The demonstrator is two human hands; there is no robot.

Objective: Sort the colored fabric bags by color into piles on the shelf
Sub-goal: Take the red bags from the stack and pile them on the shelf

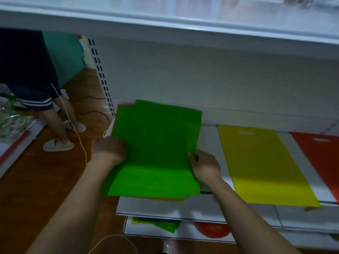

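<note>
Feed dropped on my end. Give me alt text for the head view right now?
Both hands, left hand and right hand, grip the side edges of a flat green fabric bag atop a mixed stack on the white shelf; a yellow fabric bag and an orange-red one lie separately to its right.

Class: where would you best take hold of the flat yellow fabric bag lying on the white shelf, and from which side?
Probably the yellow fabric bag's near edge, from the front: it overhangs the white shelf lip, so fingers can slide beneath.

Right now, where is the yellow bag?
In the head view the yellow bag lies flat on the white shelf, right of centre, between the green bags held by both hands and the orange bag at the right edge.
</note>
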